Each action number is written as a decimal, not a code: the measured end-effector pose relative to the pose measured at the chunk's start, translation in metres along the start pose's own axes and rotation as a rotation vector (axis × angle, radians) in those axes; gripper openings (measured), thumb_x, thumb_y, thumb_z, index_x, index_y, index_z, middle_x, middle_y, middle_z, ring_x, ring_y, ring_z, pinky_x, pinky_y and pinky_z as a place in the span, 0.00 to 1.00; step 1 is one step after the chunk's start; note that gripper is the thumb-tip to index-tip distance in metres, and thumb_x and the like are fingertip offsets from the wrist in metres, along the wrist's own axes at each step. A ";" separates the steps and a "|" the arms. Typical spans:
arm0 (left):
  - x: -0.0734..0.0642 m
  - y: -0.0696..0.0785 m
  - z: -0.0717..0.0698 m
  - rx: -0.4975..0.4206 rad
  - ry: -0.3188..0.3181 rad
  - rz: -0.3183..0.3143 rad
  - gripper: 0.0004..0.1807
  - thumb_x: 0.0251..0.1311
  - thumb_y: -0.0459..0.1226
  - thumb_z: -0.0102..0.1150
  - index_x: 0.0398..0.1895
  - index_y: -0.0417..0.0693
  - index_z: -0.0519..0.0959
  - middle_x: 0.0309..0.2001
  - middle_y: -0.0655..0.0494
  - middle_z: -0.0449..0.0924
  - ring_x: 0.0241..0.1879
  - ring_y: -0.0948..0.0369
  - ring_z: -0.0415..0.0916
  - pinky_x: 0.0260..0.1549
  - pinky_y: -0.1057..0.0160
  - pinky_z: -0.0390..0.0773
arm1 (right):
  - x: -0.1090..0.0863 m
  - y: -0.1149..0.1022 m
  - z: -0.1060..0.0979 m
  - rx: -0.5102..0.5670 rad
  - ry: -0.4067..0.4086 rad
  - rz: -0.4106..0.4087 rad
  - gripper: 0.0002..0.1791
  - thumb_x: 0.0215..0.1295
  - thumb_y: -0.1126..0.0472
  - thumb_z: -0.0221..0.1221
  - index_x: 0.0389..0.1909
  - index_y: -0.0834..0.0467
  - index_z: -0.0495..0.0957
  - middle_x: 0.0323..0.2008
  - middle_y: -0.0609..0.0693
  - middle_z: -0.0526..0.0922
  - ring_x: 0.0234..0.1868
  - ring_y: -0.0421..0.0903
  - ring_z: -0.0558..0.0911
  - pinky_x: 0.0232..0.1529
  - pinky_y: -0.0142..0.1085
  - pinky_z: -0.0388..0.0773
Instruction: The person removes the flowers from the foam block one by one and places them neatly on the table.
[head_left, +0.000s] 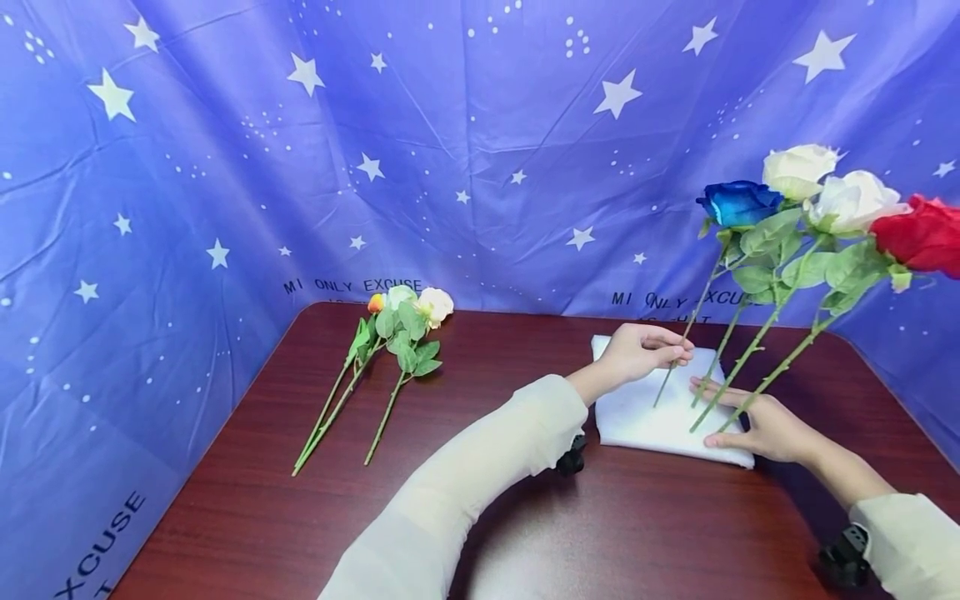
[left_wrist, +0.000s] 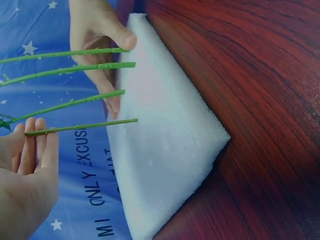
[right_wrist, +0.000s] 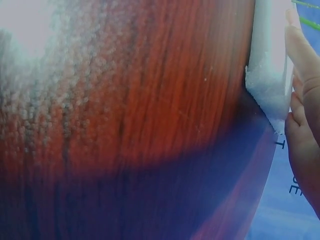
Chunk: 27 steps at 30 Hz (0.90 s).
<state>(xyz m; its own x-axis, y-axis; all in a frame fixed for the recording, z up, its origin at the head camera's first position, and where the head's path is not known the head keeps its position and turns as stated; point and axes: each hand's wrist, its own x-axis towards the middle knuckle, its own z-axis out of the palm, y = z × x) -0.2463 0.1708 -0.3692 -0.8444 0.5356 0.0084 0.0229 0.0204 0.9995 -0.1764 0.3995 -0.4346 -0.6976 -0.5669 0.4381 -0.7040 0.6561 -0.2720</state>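
Note:
My left hand (head_left: 639, 353) pinches the stem of a blue rose (head_left: 738, 203) between thumb and fingers. That stem's lower end (left_wrist: 131, 121) meets the top of a white foam block (head_left: 633, 421); whether it goes in cannot be told. Two white roses (head_left: 855, 202) and a red rose (head_left: 926, 235) stand tilted to the right, their stems (left_wrist: 95, 66) reaching the block. My right hand (head_left: 776, 429) rests on the block's right side, fingers extended and thumb apart, around the bases of the stems. In the right wrist view, the right hand (right_wrist: 306, 95) lies along the foam.
Several more flowers lie on the left of the dark red wooden table (head_left: 517, 350), among them a pale rose (head_left: 435, 307) and an orange-yellow bud (head_left: 376, 303). A blue star-printed curtain (head_left: 465, 125) hangs behind the table and along its sides.

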 end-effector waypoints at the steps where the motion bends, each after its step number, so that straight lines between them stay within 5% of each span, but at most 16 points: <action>1: -0.001 0.000 -0.001 -0.005 -0.008 0.013 0.09 0.61 0.32 0.60 0.42 0.39 0.85 0.39 0.44 0.88 0.37 0.62 0.87 0.35 0.74 0.84 | 0.000 0.000 0.000 -0.001 -0.002 -0.002 0.43 0.35 0.59 0.76 0.60 0.60 0.75 0.67 0.21 0.59 0.66 0.13 0.54 0.62 0.05 0.49; 11: -0.008 -0.002 -0.013 0.091 -0.042 0.225 0.09 0.59 0.30 0.61 0.41 0.34 0.83 0.41 0.40 0.86 0.40 0.56 0.87 0.36 0.74 0.85 | 0.002 -0.001 0.000 0.010 0.003 -0.005 0.41 0.35 0.61 0.76 0.58 0.63 0.76 0.66 0.21 0.59 0.66 0.13 0.55 0.61 0.05 0.50; 20: -0.011 -0.009 -0.018 0.211 0.087 0.268 0.08 0.55 0.36 0.68 0.36 0.41 0.86 0.36 0.48 0.88 0.28 0.75 0.83 0.30 0.80 0.81 | -0.001 -0.002 0.002 0.007 0.004 0.008 0.42 0.34 0.62 0.76 0.59 0.62 0.76 0.67 0.20 0.58 0.66 0.12 0.54 0.61 0.05 0.49; 27: -0.014 -0.003 -0.023 0.210 0.115 0.303 0.09 0.50 0.37 0.71 0.34 0.42 0.87 0.34 0.48 0.89 0.26 0.77 0.82 0.33 0.81 0.79 | 0.000 -0.002 0.000 0.004 0.010 0.011 0.43 0.33 0.61 0.76 0.59 0.62 0.76 0.66 0.20 0.58 0.65 0.12 0.55 0.60 0.05 0.50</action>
<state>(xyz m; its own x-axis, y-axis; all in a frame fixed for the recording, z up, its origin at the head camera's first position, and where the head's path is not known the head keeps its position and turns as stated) -0.2471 0.1435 -0.3715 -0.8367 0.4461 0.3177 0.3798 0.0547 0.9235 -0.1750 0.3977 -0.4339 -0.7042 -0.5544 0.4435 -0.6966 0.6604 -0.2804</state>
